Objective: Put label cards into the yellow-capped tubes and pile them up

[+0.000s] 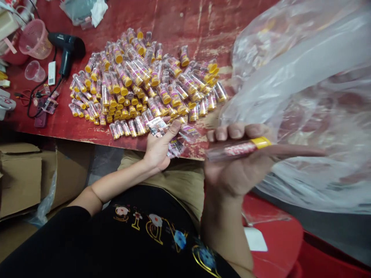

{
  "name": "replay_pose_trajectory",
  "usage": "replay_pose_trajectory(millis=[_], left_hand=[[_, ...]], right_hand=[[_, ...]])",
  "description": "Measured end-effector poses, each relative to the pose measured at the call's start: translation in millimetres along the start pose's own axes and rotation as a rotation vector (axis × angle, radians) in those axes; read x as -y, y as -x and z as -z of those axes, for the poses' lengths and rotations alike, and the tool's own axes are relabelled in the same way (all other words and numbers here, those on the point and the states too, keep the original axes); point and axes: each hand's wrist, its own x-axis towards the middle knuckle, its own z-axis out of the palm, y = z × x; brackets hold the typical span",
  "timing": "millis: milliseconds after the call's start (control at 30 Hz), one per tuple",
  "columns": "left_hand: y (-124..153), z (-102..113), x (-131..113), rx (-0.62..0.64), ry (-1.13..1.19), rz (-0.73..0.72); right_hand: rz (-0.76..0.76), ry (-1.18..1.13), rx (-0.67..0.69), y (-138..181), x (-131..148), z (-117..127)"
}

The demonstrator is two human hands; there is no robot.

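My right hand [236, 166] is closed on a clear tube with a yellow cap [239, 148], held sideways, and on the edge of a big clear plastic bag [304, 100] that fills the right side. At the table's front edge my left hand [159, 144] grips a small bunch of clear printed wrappers [162, 129], thumb up. A large heap of like yellow-capped tubes [145, 79] lies on the red table [185, 23] just beyond my left hand.
A black hair dryer [66, 48], a pink basket [34, 38], a clear cup [34, 71] and cables sit at the table's left. Cardboard boxes [20, 177] stand on the floor lower left. A red stool [275, 235] is at lower right.
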Motion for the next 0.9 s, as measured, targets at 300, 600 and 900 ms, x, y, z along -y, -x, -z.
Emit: replay_pose_trajectory(millis=[300,600,900], left_hand=[[19,1,9,0.063,0.033,0.147],[21,-1,8,0.104,0.034,0.189],[13,-3,-7,0.083,0.0,0.003]], right_hand=[[0.609,0.141,-0.336,-8,-49,-19],[0.703,0.393,-0.376,17,-52,-25],[0.352,0.307,0.037,53,-20,10]])
